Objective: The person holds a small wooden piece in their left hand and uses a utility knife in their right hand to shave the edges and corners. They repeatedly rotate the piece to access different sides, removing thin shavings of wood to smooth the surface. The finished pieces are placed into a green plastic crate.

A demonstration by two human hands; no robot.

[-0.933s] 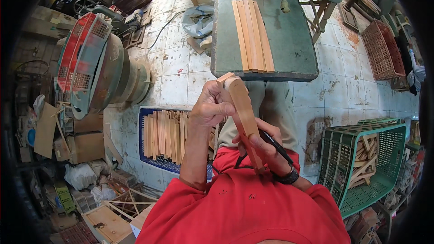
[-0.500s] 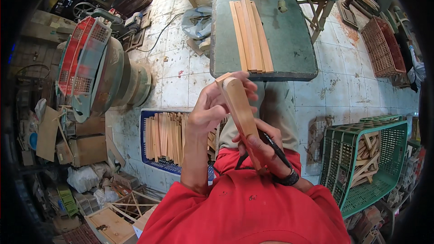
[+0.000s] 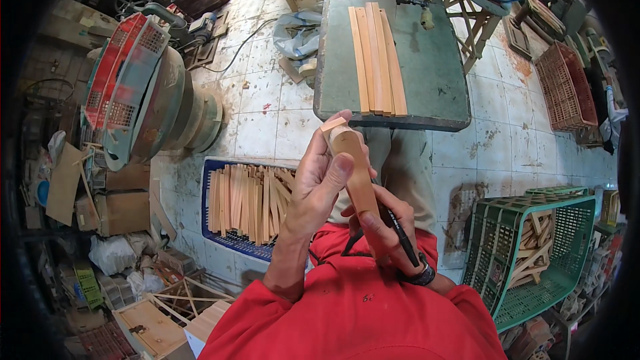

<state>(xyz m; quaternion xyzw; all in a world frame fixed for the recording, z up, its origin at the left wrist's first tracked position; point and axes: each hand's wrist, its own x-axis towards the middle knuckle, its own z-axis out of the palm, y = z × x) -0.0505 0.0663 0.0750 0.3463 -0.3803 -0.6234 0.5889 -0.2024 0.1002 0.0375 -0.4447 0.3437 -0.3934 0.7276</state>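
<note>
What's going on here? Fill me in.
A person in a red shirt holds a wooden piece in front of the body, the left hand at its far end and the right hand nearer the body, with a black pen also in the right hand. Ahead, wooden strips lie side by side on a green table. More strips fill a blue crate on the left.

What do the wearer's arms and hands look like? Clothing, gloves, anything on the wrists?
No gloves on the left hand or right hand. Plain red sleeves, forearms uncovered. Dark band on the right wrist, possibly a watch; nothing visible on the left.
</note>
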